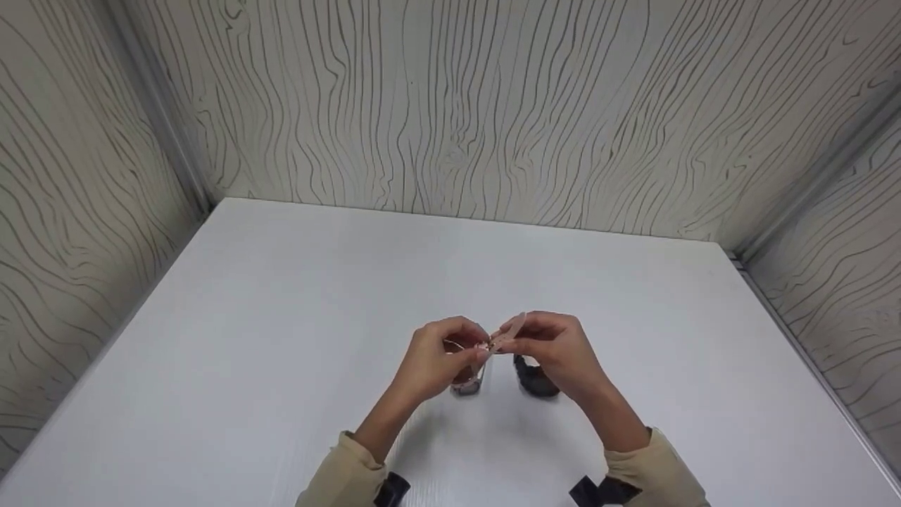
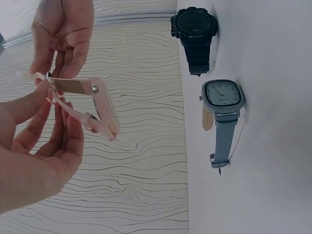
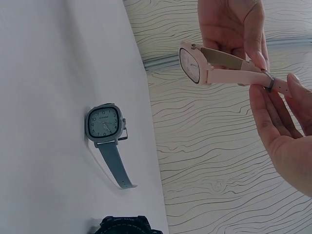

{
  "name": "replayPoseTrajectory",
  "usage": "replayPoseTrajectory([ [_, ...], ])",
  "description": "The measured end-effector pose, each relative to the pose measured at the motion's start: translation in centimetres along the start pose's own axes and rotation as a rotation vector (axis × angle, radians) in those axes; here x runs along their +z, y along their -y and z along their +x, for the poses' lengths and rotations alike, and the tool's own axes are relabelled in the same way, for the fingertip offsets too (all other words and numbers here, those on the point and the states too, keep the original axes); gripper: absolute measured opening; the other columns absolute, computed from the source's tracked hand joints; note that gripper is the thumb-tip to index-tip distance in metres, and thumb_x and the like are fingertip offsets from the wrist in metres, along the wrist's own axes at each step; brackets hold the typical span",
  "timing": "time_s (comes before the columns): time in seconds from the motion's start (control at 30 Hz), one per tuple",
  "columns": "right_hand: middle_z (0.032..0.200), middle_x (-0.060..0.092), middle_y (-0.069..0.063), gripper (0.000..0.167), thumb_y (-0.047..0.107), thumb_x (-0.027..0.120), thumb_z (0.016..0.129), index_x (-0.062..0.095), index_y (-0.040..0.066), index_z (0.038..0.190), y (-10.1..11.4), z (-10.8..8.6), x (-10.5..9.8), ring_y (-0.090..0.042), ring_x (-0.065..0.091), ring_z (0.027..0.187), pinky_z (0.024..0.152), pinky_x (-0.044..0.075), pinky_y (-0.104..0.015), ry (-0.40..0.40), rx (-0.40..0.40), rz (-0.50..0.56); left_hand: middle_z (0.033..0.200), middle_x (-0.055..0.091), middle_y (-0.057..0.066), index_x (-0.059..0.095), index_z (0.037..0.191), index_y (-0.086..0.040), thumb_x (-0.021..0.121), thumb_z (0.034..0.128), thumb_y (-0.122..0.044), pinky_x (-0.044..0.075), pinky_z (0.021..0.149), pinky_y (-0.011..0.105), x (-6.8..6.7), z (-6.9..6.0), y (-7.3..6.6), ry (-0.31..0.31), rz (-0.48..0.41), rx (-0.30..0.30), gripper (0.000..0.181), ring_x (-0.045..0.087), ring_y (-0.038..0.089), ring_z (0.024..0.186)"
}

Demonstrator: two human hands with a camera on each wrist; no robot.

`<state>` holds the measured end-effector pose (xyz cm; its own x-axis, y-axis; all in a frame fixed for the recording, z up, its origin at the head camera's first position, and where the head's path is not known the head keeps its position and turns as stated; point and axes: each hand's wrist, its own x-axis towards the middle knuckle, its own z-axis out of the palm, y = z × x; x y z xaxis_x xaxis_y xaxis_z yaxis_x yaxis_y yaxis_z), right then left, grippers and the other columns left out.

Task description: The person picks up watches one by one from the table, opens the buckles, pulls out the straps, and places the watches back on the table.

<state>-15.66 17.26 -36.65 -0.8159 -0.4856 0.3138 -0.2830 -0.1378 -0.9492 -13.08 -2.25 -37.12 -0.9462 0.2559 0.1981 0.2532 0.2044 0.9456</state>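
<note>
A pink wristwatch (image 3: 190,63) with a squarish case is held up above the table, its strap bent into a loop. My left hand (image 1: 440,359) pinches the strap around the metal buckle (image 3: 268,81). Close against it, my right hand (image 1: 556,345) pinches the strap's free end, which runs through the buckle in the right wrist view. The dial faces away in the left wrist view. Below the hands lie a blue-grey wristwatch (image 2: 223,95) with a squarish case and a black wristwatch (image 2: 194,27) with a round case. My right hand partly covers the black one in the head view.
The white table (image 1: 281,303) spreads out on both sides of the hands. Panels with a wood-grain pattern (image 1: 450,105) stand behind it and at left and right. A dark band with a small black block (image 1: 595,491) sits at each sleeve cuff.
</note>
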Motion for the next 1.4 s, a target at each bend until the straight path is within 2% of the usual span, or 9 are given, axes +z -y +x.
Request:
replayPoseTrajectory([
  [0.2,0.09,0.063,-0.012,0.012,-0.005,0.065,0.079,0.059,-0.013,0.084,-0.16,-0.07,0.0,-0.027,0.062,0.085,0.076,0.052,-0.039,-0.019,0.015,-0.032,0.082,0.061,0.001,0.066,0.089,-0.007,0.066,0.0825,-0.006,0.049,0.053,0.023,0.05,0.02,-0.04,0.012,0.014,0.015,0.007,0.058,0.017,0.068],
  [0.5,0.091,0.062,-0.017,0.01,-0.006,0.065,0.079,0.061,-0.012,0.087,-0.36,-0.05,0.05,-0.026,0.062,0.085,0.075,0.052,-0.037,0.001,-0.002,-0.025,0.087,0.056,0.001,0.064,0.088,-0.007,0.065,0.0834,-0.004,0.047,0.054,0.023,-0.1,0.09,-0.04,0.078,0.014,-0.034,0.006,0.057,0.017,0.069],
  [0.7,0.089,0.062,-0.016,0.008,-0.004,0.066,0.079,0.062,-0.009,0.084,-0.36,-0.02,0.09,-0.026,0.062,0.084,0.076,0.052,-0.037,0.0,0.012,-0.034,0.089,0.054,0.001,0.061,0.088,-0.007,0.063,0.0846,-0.004,0.048,0.059,0.026,-0.11,0.1,-0.09,0.109,0.015,-0.053,0.005,0.056,0.019,0.074],
  [0.87,0.087,0.064,-0.014,0.007,-0.003,0.066,0.079,0.064,-0.006,0.084,-0.23,0.0,0.16,-0.026,0.062,0.085,0.076,0.052,-0.037,-0.01,0.033,-0.052,0.087,0.054,0.0,0.06,0.088,-0.007,0.062,0.0848,-0.005,0.048,0.064,0.027,-0.12,0.07,-0.12,0.114,0.012,-0.043,0.005,0.054,0.017,0.077],
  [0.97,0.088,0.064,-0.014,0.011,-0.002,0.066,0.079,0.064,-0.008,0.088,-0.13,-0.03,0.2,-0.026,0.062,0.085,0.077,0.052,-0.036,-0.013,0.034,-0.058,0.085,0.055,0.0,0.06,0.088,-0.007,0.062,0.0846,-0.005,0.047,0.066,0.027,-0.15,0.04,-0.15,0.12,0.005,-0.034,0.005,0.054,0.015,0.077],
  [1.07,0.088,0.064,-0.014,0.016,-0.001,0.067,0.079,0.063,-0.011,0.09,-0.09,-0.09,0.23,-0.026,0.063,0.084,0.077,0.052,-0.036,-0.02,0.033,-0.066,0.085,0.055,0.0,0.059,0.089,-0.006,0.062,0.085,-0.005,0.047,0.065,0.027,-0.18,0.04,-0.08,0.134,-0.022,-0.033,0.005,0.053,0.015,0.076],
  [1.2,0.089,0.063,-0.016,0.013,-0.002,0.067,0.079,0.064,-0.009,0.089,-0.1,-0.18,0.22,-0.025,0.063,0.083,0.076,0.052,-0.036,-0.02,0.025,-0.074,0.084,0.054,0.0,0.059,0.09,-0.006,0.062,0.0866,-0.011,0.047,0.064,0.027,-0.21,0.06,0.05,0.148,-0.039,-0.021,0.007,0.053,0.015,0.074],
  [1.4,0.092,0.063,-0.018,0.012,-0.001,0.067,0.079,0.065,-0.008,0.089,0.01,-0.2,0.34,-0.025,0.063,0.084,0.076,0.052,-0.036,-0.023,0.022,-0.088,0.081,0.054,0.003,0.058,0.087,-0.004,0.063,0.0873,-0.019,0.044,0.051,0.025,-0.04,0.04,-0.09,0.129,-0.069,-0.045,0.015,0.053,0.017,0.063],
])
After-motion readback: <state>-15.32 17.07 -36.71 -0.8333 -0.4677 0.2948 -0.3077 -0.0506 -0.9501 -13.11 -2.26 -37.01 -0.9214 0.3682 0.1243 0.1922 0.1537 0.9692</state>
